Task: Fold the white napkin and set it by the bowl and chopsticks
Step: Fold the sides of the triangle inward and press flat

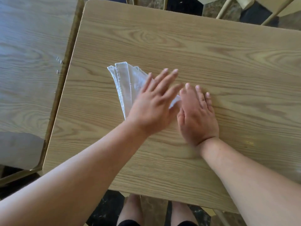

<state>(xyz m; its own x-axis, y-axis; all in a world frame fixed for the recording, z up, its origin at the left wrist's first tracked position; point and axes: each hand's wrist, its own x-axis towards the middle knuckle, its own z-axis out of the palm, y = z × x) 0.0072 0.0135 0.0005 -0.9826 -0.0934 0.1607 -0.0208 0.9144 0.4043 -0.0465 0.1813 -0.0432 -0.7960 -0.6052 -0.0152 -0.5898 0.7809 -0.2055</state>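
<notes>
A white napkin (pixel 126 82) lies partly folded in layered pleats on the wooden table (pixel 211 54), left of centre. My left hand (pixel 153 101) rests flat on its right part, fingers spread and slightly blurred. Beside it, my right hand (pixel 197 115) lies flat with its palm down, its fingertips touching the napkin's lower right corner and the bare wood. Neither hand grips anything. No bowl or chopsticks appear in view.
A second wooden table (pixel 29 62) stands close on the left, with a narrow gap between the two. Chair frames (pixel 228 8) show beyond the far edge. My knees (pixel 154 211) are visible below the near edge.
</notes>
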